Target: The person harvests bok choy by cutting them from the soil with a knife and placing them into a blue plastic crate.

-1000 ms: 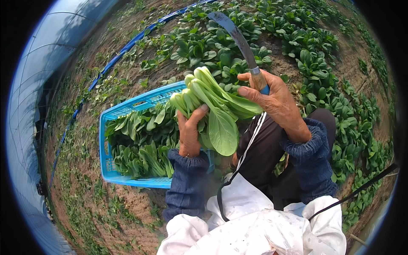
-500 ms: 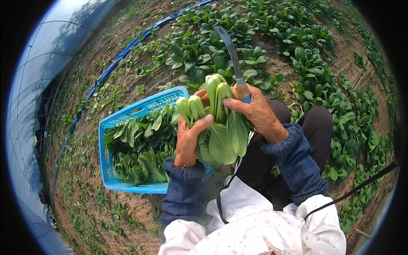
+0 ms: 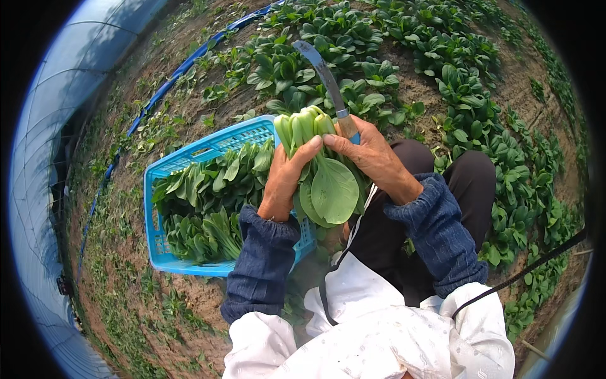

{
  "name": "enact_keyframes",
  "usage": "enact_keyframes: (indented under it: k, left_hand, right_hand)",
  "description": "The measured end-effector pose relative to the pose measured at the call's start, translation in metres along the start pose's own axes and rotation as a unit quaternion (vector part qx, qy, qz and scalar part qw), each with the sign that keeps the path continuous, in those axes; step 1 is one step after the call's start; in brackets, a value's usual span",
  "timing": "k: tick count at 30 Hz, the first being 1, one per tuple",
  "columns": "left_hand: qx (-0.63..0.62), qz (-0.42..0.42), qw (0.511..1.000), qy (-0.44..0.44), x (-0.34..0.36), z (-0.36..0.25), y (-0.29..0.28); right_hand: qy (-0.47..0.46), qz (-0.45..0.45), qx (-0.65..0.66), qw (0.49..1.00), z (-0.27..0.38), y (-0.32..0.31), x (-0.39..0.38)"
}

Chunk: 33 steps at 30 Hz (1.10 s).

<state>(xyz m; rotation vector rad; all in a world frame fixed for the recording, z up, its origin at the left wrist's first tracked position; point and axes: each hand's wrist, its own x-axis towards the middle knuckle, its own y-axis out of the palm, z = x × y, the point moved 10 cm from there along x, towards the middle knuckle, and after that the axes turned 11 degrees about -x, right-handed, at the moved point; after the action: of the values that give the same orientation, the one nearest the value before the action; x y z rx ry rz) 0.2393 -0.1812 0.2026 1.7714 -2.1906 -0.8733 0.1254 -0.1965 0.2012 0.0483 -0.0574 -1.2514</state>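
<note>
Both hands hold a bunch of bok choy [image 3: 332, 189] in front of me, its pale stem ends up and its leaves hanging down. My left hand [image 3: 285, 177] grips the bunch from the left, thumb across the stems. From the right, my right hand [image 3: 372, 156] pinches the stems with thumb and fingers. That hand also keeps a curved knife [image 3: 325, 79] by its wooden handle, blade pointing up and away to the left. Just left of the bunch stands a blue plastic crate [image 3: 189, 270] filled with leafy greens [image 3: 205, 189].
Rows of growing greens [image 3: 467, 95] stretch ahead and along the right. A blue hose [image 3: 183, 68] runs across the soil at the far left, beside the greenhouse's plastic wall [image 3: 57, 126]. My bent knees [image 3: 470, 189] are at the right, below the hands.
The stems, apart in two clusters before, are now pressed together in one bunch. The knife blade has swung left, and my left hand has risen slightly.
</note>
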Motion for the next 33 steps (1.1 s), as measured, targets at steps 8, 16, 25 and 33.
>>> enact_keyframes:
  k: [8, 16, 25, 33]
  left_hand:
    - [-0.092, -0.017, 0.996, 0.004, 0.000, 0.011, -0.008]
    - [-0.108, -0.018, 0.993, 0.032, 0.009, 0.023, -0.015]
    - [-0.056, -0.016, 0.996, 0.062, 0.009, 0.022, -0.011]
    - [-0.032, 0.073, 0.997, 0.005, 0.005, 0.029, -0.002]
  right_hand:
    - [-0.046, -0.070, -0.088, 0.993, -0.011, 0.005, 0.009]
    - [-0.160, -0.172, -0.268, 0.935, 0.017, -0.012, -0.003]
    - [-0.142, -0.064, -0.347, 0.925, 0.056, 0.000, -0.021]
    - [0.032, 0.029, -0.095, 0.995, 0.011, -0.013, -0.013]
